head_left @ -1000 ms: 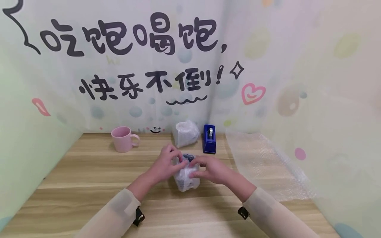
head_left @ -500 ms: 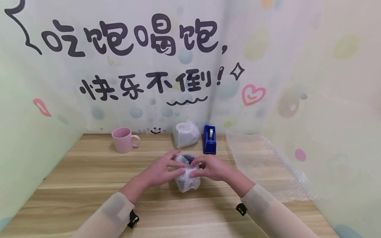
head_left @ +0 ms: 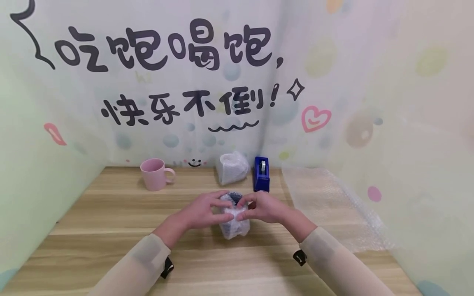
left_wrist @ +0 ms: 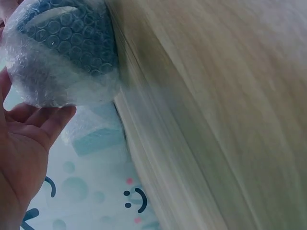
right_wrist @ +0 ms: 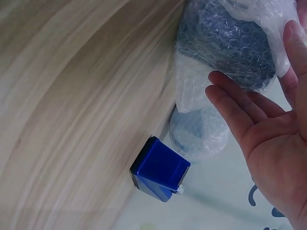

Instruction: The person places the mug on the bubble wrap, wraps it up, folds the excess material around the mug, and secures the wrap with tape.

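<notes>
The bundle [head_left: 234, 230] sits on the surface [head_left: 185, 267] between the 2 grips, its top not yet closed. The left grip [head_left: 200, 211] holds it between thumb and fingers; the right grip [head_left: 267, 207] pinches the wrap [right_wrist: 268, 12] from the other side. The step looks like gathering that wrap shut: best to draw both edges in evenly, flatten the overlap under the thumbs and press gently to spare the bubbles. If tape is wanted, 1 grip should pin the seam while the other reaches for the dispenser [head_left: 261, 179] behind.
</notes>
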Demonstrator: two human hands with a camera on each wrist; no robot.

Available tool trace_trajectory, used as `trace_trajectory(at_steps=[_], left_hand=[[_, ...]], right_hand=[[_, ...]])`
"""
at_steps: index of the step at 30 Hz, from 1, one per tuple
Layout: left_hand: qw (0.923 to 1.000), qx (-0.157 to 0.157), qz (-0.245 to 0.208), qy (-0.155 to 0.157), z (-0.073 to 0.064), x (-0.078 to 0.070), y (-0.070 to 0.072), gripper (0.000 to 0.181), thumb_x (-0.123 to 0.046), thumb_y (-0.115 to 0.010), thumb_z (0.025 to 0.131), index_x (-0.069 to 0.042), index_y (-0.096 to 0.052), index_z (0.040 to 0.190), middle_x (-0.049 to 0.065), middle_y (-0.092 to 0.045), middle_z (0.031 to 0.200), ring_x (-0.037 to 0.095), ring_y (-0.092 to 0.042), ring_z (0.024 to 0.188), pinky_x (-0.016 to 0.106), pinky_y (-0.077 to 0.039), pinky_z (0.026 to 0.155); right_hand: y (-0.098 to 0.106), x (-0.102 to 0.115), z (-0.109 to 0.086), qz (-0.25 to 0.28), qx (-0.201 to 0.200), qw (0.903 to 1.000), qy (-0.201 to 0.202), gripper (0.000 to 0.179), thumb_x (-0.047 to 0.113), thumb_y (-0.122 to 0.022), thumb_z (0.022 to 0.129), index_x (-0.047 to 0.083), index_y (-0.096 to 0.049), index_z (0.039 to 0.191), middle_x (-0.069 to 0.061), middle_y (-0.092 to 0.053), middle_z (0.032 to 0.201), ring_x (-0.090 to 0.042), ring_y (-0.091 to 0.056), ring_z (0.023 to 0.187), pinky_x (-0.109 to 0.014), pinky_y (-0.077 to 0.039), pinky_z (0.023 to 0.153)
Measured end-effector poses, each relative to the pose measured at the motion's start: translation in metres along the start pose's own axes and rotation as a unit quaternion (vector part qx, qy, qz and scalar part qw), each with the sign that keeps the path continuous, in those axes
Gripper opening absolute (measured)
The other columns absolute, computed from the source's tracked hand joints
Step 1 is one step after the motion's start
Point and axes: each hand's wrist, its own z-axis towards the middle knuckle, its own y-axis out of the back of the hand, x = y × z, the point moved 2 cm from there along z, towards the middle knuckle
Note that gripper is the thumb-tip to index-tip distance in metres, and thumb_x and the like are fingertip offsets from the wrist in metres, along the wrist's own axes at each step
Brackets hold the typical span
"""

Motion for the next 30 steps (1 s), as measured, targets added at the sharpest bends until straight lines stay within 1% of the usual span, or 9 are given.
trace_trajectory(at_steps=[5, 9, 11, 13, 15, 17, 19, 23, 30], left_hand=[[0.9997, -0.023, 0.0, -0.006, 0.0, 0.004, -0.002, 0.043, -0.043, -0.075, 0.102, -0.014, -0.081, 0.133, 0.022, -0.059, 0.16, 0.045, -0.06, 0.145, 0.062, -0.051, 0.119], [0.9994, -0.034, 0.001, -0.006, -0.001, 0.005, -0.004, 0.042, -0.041, -0.076, 0.101, -0.013, -0.082, 0.131, 0.023, -0.061, 0.158, 0.046, -0.062, 0.143, 0.062, -0.052, 0.118], [0.9993, -0.036, -0.002, -0.004, -0.001, 0.005, -0.004, 0.043, -0.041, -0.076, 0.101, -0.011, -0.081, 0.131, 0.024, -0.06, 0.158, 0.047, -0.061, 0.143, 0.062, -0.051, 0.119], [0.9993, -0.036, -0.007, 0.001, -0.002, 0.004, -0.004, 0.044, -0.042, -0.077, 0.101, -0.011, -0.081, 0.131, 0.025, -0.059, 0.159, 0.047, -0.06, 0.145, 0.063, -0.05, 0.12], [0.9994, -0.034, -0.009, 0.003, -0.002, 0.003, -0.003, 0.045, -0.043, -0.077, 0.1, -0.01, -0.081, 0.131, 0.026, -0.058, 0.16, 0.048, -0.059, 0.146, 0.064, -0.048, 0.121], [0.9994, -0.032, -0.012, 0.008, -0.002, 0.003, -0.002, 0.045, -0.043, -0.077, 0.1, -0.01, -0.082, 0.13, 0.026, -0.057, 0.161, 0.048, -0.057, 0.147, 0.064, -0.048, 0.121], [0.9994, -0.031, -0.009, 0.011, -0.002, 0.003, -0.001, 0.044, -0.043, -0.076, 0.1, -0.011, -0.082, 0.13, 0.025, -0.057, 0.161, 0.048, -0.057, 0.147, 0.064, -0.048, 0.122], [0.9995, -0.028, -0.006, 0.014, -0.001, 0.004, -0.001, 0.044, -0.043, -0.076, 0.101, -0.011, -0.082, 0.131, 0.024, -0.056, 0.162, 0.047, -0.056, 0.148, 0.063, -0.047, 0.122], [0.999, -0.021, -0.022, 0.032, -0.003, 0.003, -0.003, 0.046, -0.045, -0.075, 0.101, -0.012, -0.081, 0.131, 0.023, -0.053, 0.165, 0.048, -0.051, 0.152, 0.065, -0.043, 0.125]], right_hand=[[0.002, -0.002, 0.001, 0.008, 0.016, 0.9997, 0.017, 0.028, 0.04, -0.086, 0.096, 0.023, -0.076, 0.116, 0.005, -0.075, 0.102, -0.01, -0.068, 0.085, -0.025, -0.057, 0.075], [0.013, -0.003, 0.003, -0.007, 0.024, 0.9984, 0.051, 0.023, 0.035, -0.081, 0.102, 0.021, -0.081, 0.119, -0.005, -0.078, 0.131, -0.024, -0.075, 0.118, -0.041, -0.062, 0.102], [0.023, -0.005, 0.005, -0.007, 0.011, 0.9989, 0.046, 0.023, 0.033, -0.077, 0.105, 0.018, -0.083, 0.121, -0.01, -0.076, 0.139, -0.031, -0.073, 0.126, -0.049, -0.061, 0.106], [0.036, -0.009, 0.009, -0.013, -0.02, 0.9993, 0.027, 0.023, 0.031, -0.071, 0.108, 0.016, -0.084, 0.121, -0.012, -0.078, 0.132, -0.031, -0.074, 0.121, -0.05, -0.062, 0.102], [0.05, -0.015, 0.015, -0.03, -0.061, 0.9977, -0.005, 0.026, 0.031, -0.066, 0.111, 0.011, -0.082, 0.109, -0.008, -0.08, 0.107, -0.024, -0.075, 0.097, -0.041, -0.063, 0.087], [0.061, -0.024, 0.022, -0.064, -0.097, 0.9928, -0.03, 0.033, 0.031, -0.061, 0.114, 0.008, -0.073, 0.093, -0.003, -0.068, 0.078, -0.018, -0.063, 0.073, -0.034, -0.054, 0.071], [0.071, -0.034, 0.03, -0.111, -0.125, 0.9843, -0.056, 0.04, 0.031, -0.059, 0.114, 0.011, -0.06, 0.08, 0.004, -0.051, 0.067, -0.013, -0.048, 0.064, -0.031, -0.042, 0.066], [0.08, -0.056, 0.043, -0.145, -0.151, 0.9709, -0.115, 0.043, 0.028, -0.058, 0.113, 0.015, -0.049, 0.073, 0.004, -0.043, 0.066, -0.016, -0.043, 0.064, -0.033, -0.038, 0.067], [0.07, -0.089, 0.054, -0.076, -0.163, 0.9647, -0.192, 0.039, 0.034, -0.06, 0.113, 0.01, -0.058, 0.081, 0.001, -0.051, 0.072, -0.017, -0.048, 0.069, -0.032, -0.041, 0.067]])
